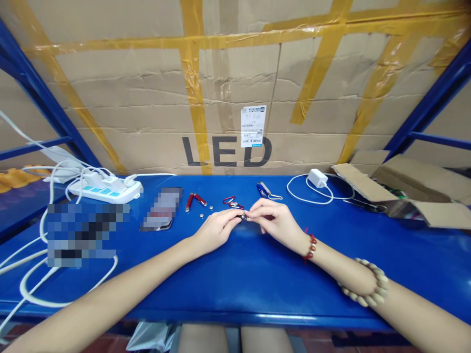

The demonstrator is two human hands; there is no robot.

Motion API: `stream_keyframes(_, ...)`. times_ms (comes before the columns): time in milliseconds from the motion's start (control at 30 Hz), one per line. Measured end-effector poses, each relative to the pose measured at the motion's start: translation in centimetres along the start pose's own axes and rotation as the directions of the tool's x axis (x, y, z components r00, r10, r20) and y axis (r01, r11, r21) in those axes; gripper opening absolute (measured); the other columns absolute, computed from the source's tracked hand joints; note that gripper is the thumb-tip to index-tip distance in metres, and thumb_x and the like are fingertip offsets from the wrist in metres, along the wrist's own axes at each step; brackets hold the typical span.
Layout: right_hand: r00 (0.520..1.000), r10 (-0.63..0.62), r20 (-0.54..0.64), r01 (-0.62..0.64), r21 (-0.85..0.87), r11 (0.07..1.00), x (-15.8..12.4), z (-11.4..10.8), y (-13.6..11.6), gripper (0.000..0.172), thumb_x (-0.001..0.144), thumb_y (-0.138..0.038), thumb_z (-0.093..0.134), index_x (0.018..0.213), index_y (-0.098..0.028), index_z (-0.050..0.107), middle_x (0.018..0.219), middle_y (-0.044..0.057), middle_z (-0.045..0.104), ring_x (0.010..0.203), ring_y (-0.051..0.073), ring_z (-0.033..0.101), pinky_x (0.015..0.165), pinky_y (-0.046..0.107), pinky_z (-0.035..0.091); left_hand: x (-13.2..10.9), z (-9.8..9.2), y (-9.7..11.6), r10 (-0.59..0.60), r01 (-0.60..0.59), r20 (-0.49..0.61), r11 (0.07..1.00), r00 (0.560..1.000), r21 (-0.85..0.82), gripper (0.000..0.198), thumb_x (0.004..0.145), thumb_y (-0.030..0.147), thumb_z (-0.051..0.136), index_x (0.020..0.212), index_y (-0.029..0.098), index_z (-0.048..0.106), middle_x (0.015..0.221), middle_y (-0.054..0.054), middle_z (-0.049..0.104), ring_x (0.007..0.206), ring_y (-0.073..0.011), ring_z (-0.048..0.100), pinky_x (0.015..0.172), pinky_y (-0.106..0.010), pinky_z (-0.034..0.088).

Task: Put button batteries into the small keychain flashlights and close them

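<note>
The left hand [217, 229] and the right hand [276, 220] jointly grasp, in a pinch, a small, partly hidden dark piece [243, 216] over the blue table [239, 274], with two red tubes [189, 201] and small round discs [201, 215] lying beyond, toward the left.

head camera looks forward, down at hands [217, 228].
</note>
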State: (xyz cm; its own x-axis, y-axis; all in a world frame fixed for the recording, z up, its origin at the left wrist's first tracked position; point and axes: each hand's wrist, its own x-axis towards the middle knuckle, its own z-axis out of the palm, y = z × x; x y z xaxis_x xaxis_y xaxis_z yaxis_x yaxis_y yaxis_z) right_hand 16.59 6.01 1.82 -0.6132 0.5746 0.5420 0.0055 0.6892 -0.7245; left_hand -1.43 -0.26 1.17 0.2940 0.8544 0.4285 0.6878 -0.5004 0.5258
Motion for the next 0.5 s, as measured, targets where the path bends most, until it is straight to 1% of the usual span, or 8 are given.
stream_keyframes(233, 0.998, 0.061, 0.004, -0.061, 0.074, 0.995, 0.20, 0.11, 0.37, 0.026, 0.076, -0.039, 0.062, 0.071, -0.014, 0.068, 0.079, 0.004, 0.059, 0.038, 0.003, 0.049, 0.037, 0.019, 0.043, 0.04, 0.15, -0.09, 0.006, -0.005, -0.023, 0.999, 1.000, 0.037, 0.028, 0.090, 0.023, 0.036, 0.106, 0.017, 0.059, 0.100, -0.006, 0.067, 0.092, -0.0164, 0.062, 0.083, -0.028, 0.048)
stream_keyframes(500, 0.997, 0.070, 0.012, -0.071, 0.106, 0.992, 0.36, 0.22, 0.64, 0.026, 0.074, -0.040, 0.064, 0.068, -0.014, 0.068, 0.078, 0.004, 0.059, 0.037, 0.003, 0.049, 0.036, 0.019, 0.043, 0.05, 0.09, 0.12, 0.003, -0.002, -0.026, 0.999, 1.000, 0.036, 0.029, 0.090, 0.023, 0.036, 0.105, 0.018, 0.060, 0.106, -0.006, 0.065, 0.096, -0.0171, 0.061, 0.085, -0.029, 0.046)
